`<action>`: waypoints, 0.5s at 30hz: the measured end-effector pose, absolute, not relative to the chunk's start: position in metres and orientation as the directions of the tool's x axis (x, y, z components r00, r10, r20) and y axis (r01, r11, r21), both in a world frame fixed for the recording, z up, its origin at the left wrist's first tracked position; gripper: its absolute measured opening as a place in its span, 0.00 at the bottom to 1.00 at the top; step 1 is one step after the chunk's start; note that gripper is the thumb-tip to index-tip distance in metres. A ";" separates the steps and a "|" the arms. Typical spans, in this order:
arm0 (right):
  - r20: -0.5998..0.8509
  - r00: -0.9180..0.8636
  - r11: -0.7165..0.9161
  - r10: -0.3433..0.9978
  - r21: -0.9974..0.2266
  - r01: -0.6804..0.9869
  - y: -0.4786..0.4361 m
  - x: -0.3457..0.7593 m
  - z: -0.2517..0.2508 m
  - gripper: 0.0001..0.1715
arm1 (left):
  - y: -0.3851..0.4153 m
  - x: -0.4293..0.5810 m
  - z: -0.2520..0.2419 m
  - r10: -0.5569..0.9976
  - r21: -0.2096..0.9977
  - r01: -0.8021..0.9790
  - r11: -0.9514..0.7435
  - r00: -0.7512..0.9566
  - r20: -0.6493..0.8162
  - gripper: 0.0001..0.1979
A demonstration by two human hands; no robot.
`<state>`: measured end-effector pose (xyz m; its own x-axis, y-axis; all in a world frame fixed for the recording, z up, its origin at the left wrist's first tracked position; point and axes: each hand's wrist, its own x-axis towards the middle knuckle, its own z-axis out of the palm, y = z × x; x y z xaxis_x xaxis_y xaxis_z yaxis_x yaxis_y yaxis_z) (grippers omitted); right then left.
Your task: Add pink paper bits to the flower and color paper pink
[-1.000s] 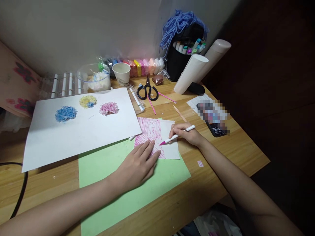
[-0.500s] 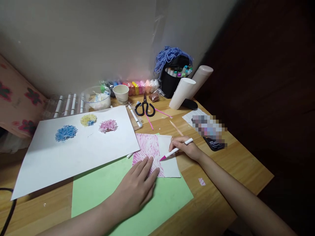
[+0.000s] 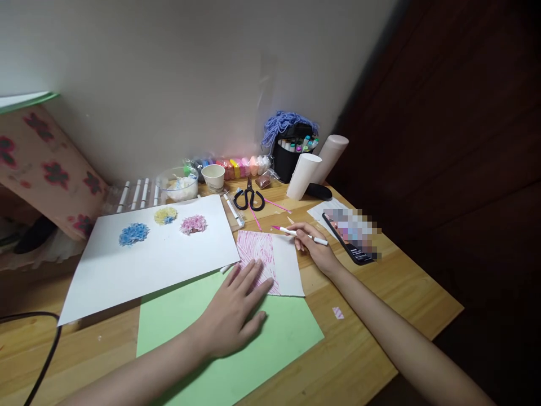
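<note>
My left hand lies flat with fingers spread, pressing on the lower left of a small paper whose left part is covered in pink strokes. Between the fingers of my right hand is a white marker with a pink tip, held above the paper's upper edge and pointing left. The small paper rests partly on a green sheet. To the left, a large white sheet carries a blue tuft, a yellow tuft and a pink tuft of paper shreds.
Black-handled scissors, a paper cup and a clear bowl stand behind. A black marker holder, white tubes and a phone sit at the right. A paper scrap lies near the right forearm.
My right hand has lifted the marker's tip off the pink strokes and up to the paper's top edge. The left hand stays on the paper, its thumb now spread wider. The view has shifted slightly.
</note>
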<state>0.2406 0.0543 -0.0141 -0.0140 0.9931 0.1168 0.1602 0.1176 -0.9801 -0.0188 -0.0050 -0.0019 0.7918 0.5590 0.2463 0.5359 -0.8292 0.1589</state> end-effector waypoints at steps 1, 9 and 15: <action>0.124 -0.018 0.126 0.992 -0.979 0.158 0.053 0.241 -0.013 0.17 | -0.004 -0.020 -0.001 0.606 0.145 0.593 -0.792 0.738 0.297 0.23; 0.136 -0.016 0.137 0.991 -0.983 0.122 0.048 0.245 -0.009 0.14 | 0.007 -0.040 0.002 0.793 -0.148 0.884 -0.442 0.463 0.395 0.12; 0.115 -0.163 0.137 0.980 -0.982 0.128 0.040 0.239 -0.005 0.15 | 0.022 -0.034 -0.005 0.837 0.011 0.893 -0.450 0.417 0.354 0.11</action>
